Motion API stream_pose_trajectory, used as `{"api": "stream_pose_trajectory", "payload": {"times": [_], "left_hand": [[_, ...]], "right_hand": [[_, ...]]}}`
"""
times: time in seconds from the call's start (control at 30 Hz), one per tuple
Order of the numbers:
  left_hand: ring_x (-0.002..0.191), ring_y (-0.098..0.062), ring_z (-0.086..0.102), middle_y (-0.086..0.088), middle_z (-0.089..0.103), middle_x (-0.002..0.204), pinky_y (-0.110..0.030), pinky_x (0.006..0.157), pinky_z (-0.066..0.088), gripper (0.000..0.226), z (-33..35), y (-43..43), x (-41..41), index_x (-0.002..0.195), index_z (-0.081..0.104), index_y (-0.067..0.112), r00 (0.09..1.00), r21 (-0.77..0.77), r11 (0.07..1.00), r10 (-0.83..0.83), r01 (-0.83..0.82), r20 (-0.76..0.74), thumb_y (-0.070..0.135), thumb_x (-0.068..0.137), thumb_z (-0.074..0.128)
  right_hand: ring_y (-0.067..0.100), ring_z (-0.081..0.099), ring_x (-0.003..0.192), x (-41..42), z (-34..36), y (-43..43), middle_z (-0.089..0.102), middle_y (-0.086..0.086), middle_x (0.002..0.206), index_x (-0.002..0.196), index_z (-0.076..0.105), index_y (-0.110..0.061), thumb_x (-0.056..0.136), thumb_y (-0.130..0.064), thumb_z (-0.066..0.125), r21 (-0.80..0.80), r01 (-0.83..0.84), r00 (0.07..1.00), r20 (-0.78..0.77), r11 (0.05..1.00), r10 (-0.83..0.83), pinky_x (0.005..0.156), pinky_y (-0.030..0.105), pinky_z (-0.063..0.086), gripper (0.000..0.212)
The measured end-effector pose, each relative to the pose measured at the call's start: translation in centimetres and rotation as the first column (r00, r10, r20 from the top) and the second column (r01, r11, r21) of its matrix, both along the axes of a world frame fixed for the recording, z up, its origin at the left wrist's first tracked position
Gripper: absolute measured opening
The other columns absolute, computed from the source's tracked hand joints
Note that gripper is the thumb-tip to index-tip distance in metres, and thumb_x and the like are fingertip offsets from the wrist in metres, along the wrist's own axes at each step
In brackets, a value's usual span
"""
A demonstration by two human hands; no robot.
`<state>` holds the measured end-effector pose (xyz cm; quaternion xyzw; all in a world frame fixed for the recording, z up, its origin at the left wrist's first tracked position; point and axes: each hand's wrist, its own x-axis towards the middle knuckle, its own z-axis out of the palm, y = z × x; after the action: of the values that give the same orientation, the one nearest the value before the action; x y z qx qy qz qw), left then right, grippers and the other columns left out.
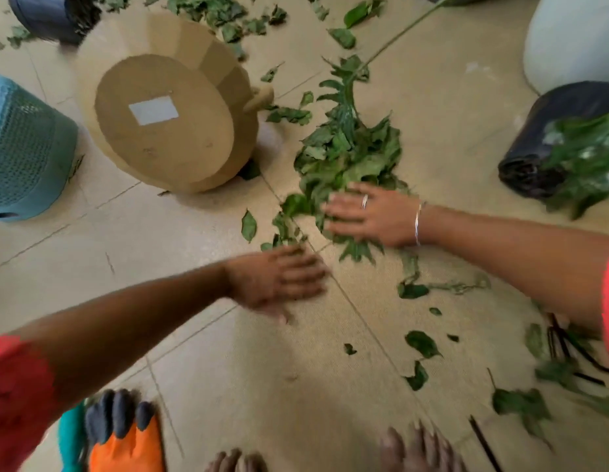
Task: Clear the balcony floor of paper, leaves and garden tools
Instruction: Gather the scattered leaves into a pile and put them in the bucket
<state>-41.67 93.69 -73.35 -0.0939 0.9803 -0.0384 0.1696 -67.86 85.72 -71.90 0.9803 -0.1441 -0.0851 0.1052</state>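
A heap of green leaves (347,155) lies on the tiled balcony floor (248,369) in the middle of the head view, with a long stem running up to the right. My right hand (367,214) lies flat on the near edge of the heap, fingers straight. My left hand (279,279) hovers low over the floor just left of the heap, blurred, fingers extended and holding nothing. Loose leaves (422,342) are scattered to the right and near the top. An orange and grey garden glove (122,437) lies at the bottom left.
A round cardboard box (166,120) lies tipped on its side left of the heap. A teal basket (23,151) stands at the far left. A black bag with leaves (548,137) and a white pot (575,39) are at the right. My bare toes (418,447) show at the bottom.
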Motion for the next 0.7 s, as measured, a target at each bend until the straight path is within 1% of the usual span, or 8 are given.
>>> {"api": "stream_pose_trajectory", "payload": {"times": [0.17, 0.3, 0.4, 0.43, 0.5, 0.57, 0.63, 0.7], "left_hand": [[0.14, -0.037, 0.022, -0.019, 0.032, 0.149, -0.046, 0.114, 0.009, 0.082, 1.6, -3.1, -2.6, 0.144, 0.029, 0.007, 0.857, -0.013, 0.871, 0.479, -0.49, -0.188, 0.062, 0.092, -0.001], [0.139, -0.035, 0.028, -0.017, 0.036, 0.148, -0.051, 0.115, 0.021, 0.062, -0.9, 4.1, -6.1, 0.141, 0.04, 0.01, 0.929, 0.113, 0.994, 0.052, -0.011, -0.366, 0.051, 0.097, 0.026], [0.141, -0.03, 0.026, -0.013, 0.034, 0.15, -0.048, 0.114, 0.024, 0.061, -2.5, 9.5, -6.5, 0.141, 0.041, 0.01, 0.887, 0.221, 0.924, -0.201, 0.313, -0.415, 0.048, 0.094, 0.042], [0.141, -0.029, 0.027, -0.012, 0.034, 0.15, -0.048, 0.114, 0.025, 0.06, -3.0, 10.0, -6.2, 0.14, 0.042, 0.009, 0.887, 0.229, 0.915, -0.22, 0.332, -0.406, 0.047, 0.093, 0.044], [0.14, -0.027, 0.029, -0.012, 0.036, 0.149, -0.051, 0.113, 0.024, 0.057, -4.1, 9.2, -5.6, 0.14, 0.042, 0.009, 0.908, 0.166, 0.957, -0.157, 0.237, -0.388, 0.044, 0.095, 0.043], [0.138, -0.029, 0.031, -0.014, 0.038, 0.147, -0.053, 0.114, 0.016, 0.053, -4.0, 7.0, -5.8, 0.14, 0.039, 0.008, 0.91, 0.147, 0.981, 0.171, -0.123, -0.378, 0.042, 0.099, 0.032], [0.134, -0.036, 0.036, -0.02, 0.041, 0.144, -0.051, 0.113, 0.009, 0.052, -2.9, 4.9, -6.7, 0.139, 0.035, 0.007, 0.742, 0.179, 0.83, 0.553, -0.528, -0.378, 0.041, 0.101, 0.021], [0.133, -0.038, 0.036, -0.021, 0.042, 0.142, -0.048, 0.113, 0.007, 0.047, -2.3, 4.9, -8.4, 0.138, 0.033, 0.006, 0.675, 0.195, 0.797, 0.592, -0.571, -0.44, 0.032, 0.099, 0.027]], "right_hand": [[0.036, 0.028, 0.136, -1.9, 3.4, -2.1, 0.028, 0.016, 0.15, 0.141, 0.036, -0.012, 0.092, -0.015, 0.051, 0.211, 0.472, 0.845, 0.171, 0.856, -0.507, 0.107, 0.048, 0.029, 0.051], [0.023, 0.049, 0.107, -3.5, 5.6, 3.7, 0.055, 0.008, 0.122, 0.124, 0.057, -0.015, 0.087, 0.002, 0.045, 0.499, 0.491, 0.811, 0.038, 0.714, -0.584, 0.081, 0.031, 0.043, 0.042], [0.02, 0.058, 0.099, -4.7, 3.7, 10.7, 0.063, 0.002, 0.114, 0.12, 0.06, -0.017, 0.091, -0.007, 0.044, 0.772, 0.508, 0.827, -0.312, 0.383, -0.468, 0.087, 0.035, 0.046, 0.035], [0.027, 0.057, 0.108, -4.2, 2.3, 14.7, 0.06, 0.008, 0.123, 0.127, 0.056, -0.013, 0.095, -0.015, 0.04, 0.784, 0.573, 0.767, -0.409, 0.24, -0.494, 0.095, 0.04, 0.043, 0.036], [0.029, 0.033, 0.135, -2.2, 0.1, 25.4, 0.035, 0.011, 0.148, 0.144, 0.033, -0.013, 0.097, -0.043, 0.016, 0.607, 0.794, 0.441, -0.607, -0.027, -0.661, 0.113, 0.043, 0.021, 0.058], [0.017, 0.008, 0.144, -0.1, -0.3, 31.7, 0.012, 0.0, 0.157, 0.149, 0.013, -0.02, 0.092, -0.059, 0.004, 0.529, 0.794, 0.124, -0.622, -0.298, -0.773, 0.116, 0.037, 0.0, 0.069], [0.014, 0.001, 0.144, 0.6, -0.8, 33.7, 0.006, -0.002, 0.157, 0.149, 0.006, -0.021, 0.095, -0.055, 0.008, 0.504, 0.771, 0.002, -0.614, -0.39, -0.789, 0.115, 0.036, -0.005, 0.063], [0.014, 0.003, 0.144, 0.0, -0.5, 32.8, 0.008, -0.003, 0.157, 0.148, 0.009, -0.021, 0.096, -0.053, 0.01, 0.495, 0.766, -0.034, -0.605, -0.41, -0.795, 0.115, 0.036, -0.005, 0.062]]}}
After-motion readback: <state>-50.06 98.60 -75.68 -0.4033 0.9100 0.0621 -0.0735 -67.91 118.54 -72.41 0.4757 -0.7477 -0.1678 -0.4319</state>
